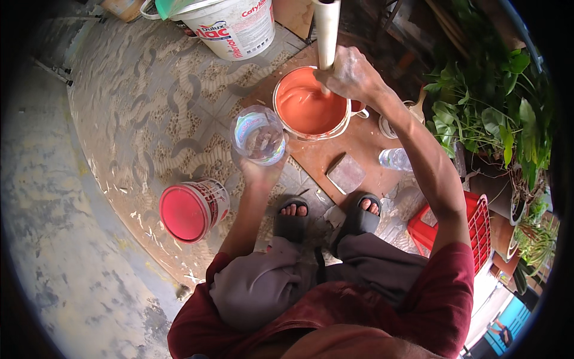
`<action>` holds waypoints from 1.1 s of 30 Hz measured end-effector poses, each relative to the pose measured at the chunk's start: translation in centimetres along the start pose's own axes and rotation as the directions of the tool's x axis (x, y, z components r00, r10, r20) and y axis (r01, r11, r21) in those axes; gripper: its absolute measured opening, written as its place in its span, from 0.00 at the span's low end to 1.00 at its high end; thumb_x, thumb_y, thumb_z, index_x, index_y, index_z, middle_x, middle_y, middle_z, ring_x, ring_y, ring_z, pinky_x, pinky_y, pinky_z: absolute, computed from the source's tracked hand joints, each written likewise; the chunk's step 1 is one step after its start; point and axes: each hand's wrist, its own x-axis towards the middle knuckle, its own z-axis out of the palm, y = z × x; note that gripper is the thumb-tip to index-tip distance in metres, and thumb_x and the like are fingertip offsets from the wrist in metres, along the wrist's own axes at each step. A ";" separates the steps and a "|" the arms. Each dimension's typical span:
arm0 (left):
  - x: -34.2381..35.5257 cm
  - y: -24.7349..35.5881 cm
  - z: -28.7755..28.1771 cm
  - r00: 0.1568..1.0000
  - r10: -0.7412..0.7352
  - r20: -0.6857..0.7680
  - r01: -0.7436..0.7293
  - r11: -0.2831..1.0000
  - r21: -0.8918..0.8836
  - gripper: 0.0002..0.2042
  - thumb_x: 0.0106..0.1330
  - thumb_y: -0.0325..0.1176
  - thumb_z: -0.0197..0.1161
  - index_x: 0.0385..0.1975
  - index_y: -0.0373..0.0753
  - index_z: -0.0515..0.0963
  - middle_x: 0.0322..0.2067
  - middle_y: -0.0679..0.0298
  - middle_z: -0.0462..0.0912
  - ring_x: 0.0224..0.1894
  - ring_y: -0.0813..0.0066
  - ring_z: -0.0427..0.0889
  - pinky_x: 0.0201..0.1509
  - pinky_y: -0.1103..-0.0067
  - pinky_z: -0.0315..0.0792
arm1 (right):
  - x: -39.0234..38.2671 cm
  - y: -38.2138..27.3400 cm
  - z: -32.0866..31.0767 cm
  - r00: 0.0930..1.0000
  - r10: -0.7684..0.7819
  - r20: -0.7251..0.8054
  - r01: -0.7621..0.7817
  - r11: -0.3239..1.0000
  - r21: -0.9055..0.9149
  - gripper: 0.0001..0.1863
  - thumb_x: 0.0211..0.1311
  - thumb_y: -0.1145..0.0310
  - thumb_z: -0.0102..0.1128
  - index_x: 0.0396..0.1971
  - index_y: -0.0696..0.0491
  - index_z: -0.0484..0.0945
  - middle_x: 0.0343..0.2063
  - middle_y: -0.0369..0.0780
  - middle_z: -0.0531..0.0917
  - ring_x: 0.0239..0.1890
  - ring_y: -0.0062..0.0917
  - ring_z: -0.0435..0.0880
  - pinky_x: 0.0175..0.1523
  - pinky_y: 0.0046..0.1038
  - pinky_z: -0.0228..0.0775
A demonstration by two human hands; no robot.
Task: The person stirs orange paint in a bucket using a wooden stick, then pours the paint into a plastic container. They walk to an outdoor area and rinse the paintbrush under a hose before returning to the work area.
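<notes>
A patterned tile floor (155, 113) in grey and cream spreads under daylight. Left of it runs bare grey concrete (48, 239), stained and mottled. Right of the tiles stand leafy green plants (490, 102) in pots, with a red plastic crate (472, 230) just below them.

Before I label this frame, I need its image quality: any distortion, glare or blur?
Head view: fisheye bends the tiled floor toward a dark rim; even daylight, soft shadows; glare on the clear bottle in the left hand; right hand on the white pipe looks sharp.
</notes>
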 end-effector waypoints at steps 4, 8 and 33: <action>0.0 0.0 -0.4 0.994 -0.028 0.108 0.025 0.999 0.032 0.28 0.66 0.50 0.56 0.58 0.36 0.72 0.54 0.51 0.76 0.58 0.49 0.73 0.55 0.60 0.73 | 0.2 -2.4 0.4 0.962 -0.001 0.273 -0.044 0.986 0.160 0.12 0.57 0.68 0.58 0.21 0.62 0.80 0.19 0.44 0.85 0.18 0.27 0.82 0.29 0.32 0.75; -0.2 -0.9 0.4 0.997 -0.038 0.073 0.038 0.999 -0.008 0.26 0.67 0.49 0.54 0.58 0.36 0.72 0.53 0.52 0.76 0.57 0.50 0.73 0.54 0.61 0.74 | 0.9 -1.0 2.0 0.998 -0.063 -0.028 0.069 0.957 0.281 0.09 0.57 0.67 0.60 0.31 0.58 0.78 0.23 0.44 0.86 0.27 0.36 0.84 0.36 0.35 0.76; 0.0 0.0 0.4 0.999 0.000 0.047 -0.001 1.000 0.016 0.26 0.67 0.50 0.54 0.58 0.37 0.73 0.52 0.55 0.79 0.59 0.52 0.72 0.57 0.61 0.72 | 1.2 -2.0 2.5 0.998 -0.065 -0.018 0.067 0.981 0.183 0.08 0.58 0.69 0.59 0.25 0.58 0.80 0.20 0.43 0.85 0.25 0.29 0.85 0.35 0.34 0.77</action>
